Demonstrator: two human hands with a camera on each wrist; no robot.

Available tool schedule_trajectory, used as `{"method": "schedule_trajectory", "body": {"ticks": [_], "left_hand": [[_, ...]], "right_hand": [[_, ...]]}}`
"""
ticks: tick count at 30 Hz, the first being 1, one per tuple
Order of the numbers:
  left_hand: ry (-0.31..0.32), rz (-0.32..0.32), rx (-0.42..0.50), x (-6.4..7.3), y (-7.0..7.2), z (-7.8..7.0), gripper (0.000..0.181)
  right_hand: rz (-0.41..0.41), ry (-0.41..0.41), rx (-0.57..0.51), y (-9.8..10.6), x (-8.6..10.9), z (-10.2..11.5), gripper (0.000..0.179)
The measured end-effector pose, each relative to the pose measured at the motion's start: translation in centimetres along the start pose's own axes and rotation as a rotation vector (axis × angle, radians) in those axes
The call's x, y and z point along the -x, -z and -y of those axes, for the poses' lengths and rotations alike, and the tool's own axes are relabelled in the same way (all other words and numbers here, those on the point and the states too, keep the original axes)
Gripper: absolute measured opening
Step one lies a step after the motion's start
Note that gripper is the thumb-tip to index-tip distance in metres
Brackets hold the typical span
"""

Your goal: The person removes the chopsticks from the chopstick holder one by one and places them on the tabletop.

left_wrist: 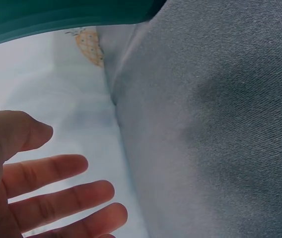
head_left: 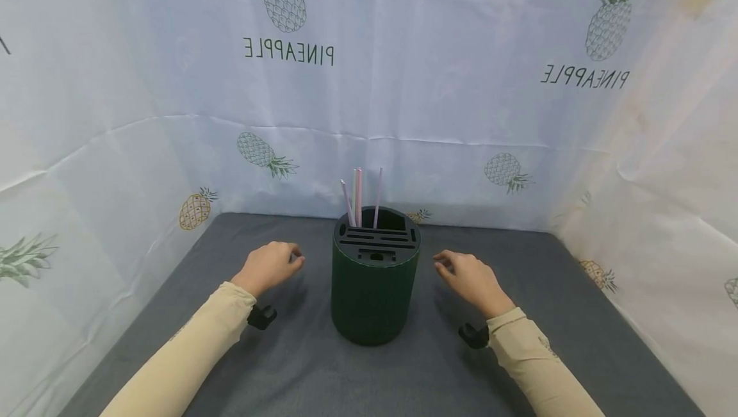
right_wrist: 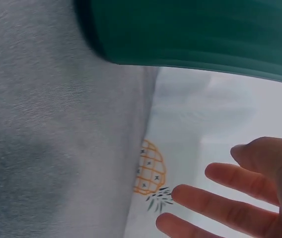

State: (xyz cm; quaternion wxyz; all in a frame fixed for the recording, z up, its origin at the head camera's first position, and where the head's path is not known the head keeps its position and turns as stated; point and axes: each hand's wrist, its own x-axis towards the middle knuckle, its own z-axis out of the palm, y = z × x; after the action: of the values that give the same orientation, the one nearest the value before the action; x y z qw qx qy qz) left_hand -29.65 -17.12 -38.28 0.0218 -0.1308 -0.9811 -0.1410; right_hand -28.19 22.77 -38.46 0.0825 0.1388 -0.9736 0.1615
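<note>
A dark green round holder (head_left: 373,302) with a slotted black top (head_left: 377,237) stands upright in the middle of the table. Several thin pinkish sticks (head_left: 359,196) rise from its rear opening; their lower ends are hidden inside. My left hand (head_left: 270,268) hovers to the left of the holder, apart from it, fingers relaxed. On the other side my right hand (head_left: 468,279) is likewise apart from it, holding nothing. Both wrist views show the loosely spread fingers and part of the holder's green side (left_wrist: 71,12), also along the top in the right wrist view (right_wrist: 195,34).
Dark grey cloth (head_left: 288,366) covers the table. A white curtain (head_left: 403,97) printed with pineapples hangs behind and along both sides. Black wrist devices (head_left: 262,316) sit below each wrist.
</note>
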Motion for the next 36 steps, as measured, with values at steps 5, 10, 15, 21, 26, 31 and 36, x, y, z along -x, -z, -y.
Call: {"method": "schedule_trajectory", "body": {"ticks": [5,10,15,21,26,31,36], "left_hand": [[0.005,-0.005,0.037,-0.2,0.7,-0.1,0.025],[-0.004,-0.004,0.105,-0.5,2.5,-0.6,0.028],[-0.057,-0.040,0.200,-0.7,5.4,-1.9,0.031],[-0.122,-0.124,0.409,-1.1,8.7,-4.0,0.029],[-0.224,-0.199,0.670,-1.3,9.5,-5.6,0.029],[-0.295,-0.252,0.934,-1.5,9.2,-6.8,0.032],[-0.279,-0.239,1.085,-1.7,8.8,-7.6,0.034]], "right_hand": [[-0.002,0.000,-0.096,1.5,0.0,0.3,0.029],[-0.028,0.011,-0.259,3.6,-0.3,0.9,0.035],[-0.081,0.064,-0.491,5.4,-1.0,1.8,0.039],[-0.058,0.105,-0.813,5.9,-2.3,3.1,0.042],[-0.012,0.108,-0.927,5.0,-2.8,3.7,0.042],[0.050,0.084,-1.024,4.1,-2.8,4.2,0.046],[0.082,0.061,-1.067,3.6,-2.6,4.5,0.049]]}}
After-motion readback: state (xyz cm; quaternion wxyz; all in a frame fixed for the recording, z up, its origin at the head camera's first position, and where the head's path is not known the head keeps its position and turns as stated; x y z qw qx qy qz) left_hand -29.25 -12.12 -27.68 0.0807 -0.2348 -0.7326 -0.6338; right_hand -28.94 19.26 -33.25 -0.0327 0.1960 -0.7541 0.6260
